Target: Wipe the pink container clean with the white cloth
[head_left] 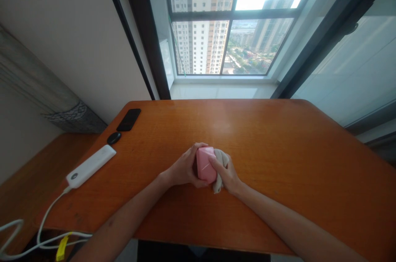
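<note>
Over the front middle of the table, a small pink box-like object (205,167) with rounded edges is held between both hands. My left hand (188,167) grips it from the left, thumb below and fingers over the top. A pale grey cloth (220,158) is bunched in my right hand (228,173) and pressed against the pink object's right side. The right thumb lies on the pink object's face. A lower end of the cloth hangs below that hand. What the pink object is exactly, I cannot tell.
The wooden table (266,138) reaches to the window. Along its left edge lie a black phone (129,119), a round black object (114,138) and a white power strip (91,166). A white cable (46,216) with a yellow tag (62,247) runs off the front left.
</note>
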Available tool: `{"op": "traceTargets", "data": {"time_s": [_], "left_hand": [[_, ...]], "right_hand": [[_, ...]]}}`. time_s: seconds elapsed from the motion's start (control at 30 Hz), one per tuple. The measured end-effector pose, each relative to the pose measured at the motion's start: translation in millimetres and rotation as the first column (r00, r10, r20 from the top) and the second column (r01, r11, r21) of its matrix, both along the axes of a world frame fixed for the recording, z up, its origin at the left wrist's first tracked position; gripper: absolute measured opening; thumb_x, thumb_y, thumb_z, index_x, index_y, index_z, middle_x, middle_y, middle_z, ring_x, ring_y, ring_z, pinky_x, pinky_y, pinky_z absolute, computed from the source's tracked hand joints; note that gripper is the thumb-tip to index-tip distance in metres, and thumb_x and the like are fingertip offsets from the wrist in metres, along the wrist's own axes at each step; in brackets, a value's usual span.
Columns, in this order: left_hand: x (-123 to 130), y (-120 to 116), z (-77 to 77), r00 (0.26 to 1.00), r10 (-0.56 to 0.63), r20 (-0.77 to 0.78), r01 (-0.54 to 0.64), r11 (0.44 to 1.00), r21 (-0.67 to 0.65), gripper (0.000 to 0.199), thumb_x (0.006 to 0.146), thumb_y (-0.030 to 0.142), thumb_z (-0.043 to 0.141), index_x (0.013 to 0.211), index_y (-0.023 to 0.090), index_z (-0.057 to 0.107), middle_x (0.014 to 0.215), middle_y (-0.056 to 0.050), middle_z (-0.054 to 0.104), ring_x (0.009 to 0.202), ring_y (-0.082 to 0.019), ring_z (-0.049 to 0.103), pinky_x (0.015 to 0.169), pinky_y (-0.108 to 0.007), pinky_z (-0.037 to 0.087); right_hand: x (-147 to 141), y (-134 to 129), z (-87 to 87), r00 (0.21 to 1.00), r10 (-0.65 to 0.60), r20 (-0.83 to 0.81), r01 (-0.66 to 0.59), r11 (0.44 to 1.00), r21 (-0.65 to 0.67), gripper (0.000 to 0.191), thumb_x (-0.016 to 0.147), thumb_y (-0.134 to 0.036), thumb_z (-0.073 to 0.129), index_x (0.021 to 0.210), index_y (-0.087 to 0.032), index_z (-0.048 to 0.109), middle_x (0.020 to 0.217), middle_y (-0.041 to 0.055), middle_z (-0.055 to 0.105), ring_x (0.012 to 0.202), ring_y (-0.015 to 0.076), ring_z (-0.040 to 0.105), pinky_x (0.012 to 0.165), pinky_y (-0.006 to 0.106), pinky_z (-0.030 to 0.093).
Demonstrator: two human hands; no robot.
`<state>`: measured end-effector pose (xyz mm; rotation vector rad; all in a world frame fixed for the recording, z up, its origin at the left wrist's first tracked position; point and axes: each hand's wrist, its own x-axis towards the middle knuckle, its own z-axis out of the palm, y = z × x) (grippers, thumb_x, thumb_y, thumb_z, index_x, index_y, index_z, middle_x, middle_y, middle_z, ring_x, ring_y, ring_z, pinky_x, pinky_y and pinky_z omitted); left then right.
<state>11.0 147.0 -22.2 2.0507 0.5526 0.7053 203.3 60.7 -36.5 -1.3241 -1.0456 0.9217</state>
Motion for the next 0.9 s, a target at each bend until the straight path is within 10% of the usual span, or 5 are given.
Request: {"op": "traceTargets", "data": {"time_s": [0.4, 0.9], "left_hand": [[-4.8, 5.1, -17.6, 0.999, -0.036, 0.008, 0.034, 0.990, 0.135, 0.136, 0.053, 0.050, 0.105, 0.165, 0.027, 0.032, 0.163, -0.020, 0.051, 0.144, -0.045, 0.060, 0.126, -0.062, 0.048], [-5.4, 9.8, -11.0, 0.992, -0.125, -0.010, 0.111, 0.837, 0.535, 0.137, 0.062, 0.061, 0.106, 0.170, 0.030, 0.028, 0.174, -0.025, 0.040, 0.159, -0.047, 0.049, 0.128, -0.062, 0.050]], "right_hand": [[0.2, -1.7, 4.5, 0.999, 0.036, 0.014, -0.036, 0.999, -0.005, 0.065, 0.083, -0.084, 0.077, 0.080, -0.020, 0.067, 0.072, 0.0028, 0.066, 0.069, 0.0205, 0.060, 0.060, 0.029, 0.054], [0.9, -1.7, 7.6, 0.996, 0.093, -0.018, -0.093, 0.996, 0.006, 0.063, 0.086, -0.082, 0.076, 0.085, -0.019, 0.072, 0.078, 0.0043, 0.069, 0.072, 0.0210, 0.059, 0.065, 0.032, 0.054]]}}
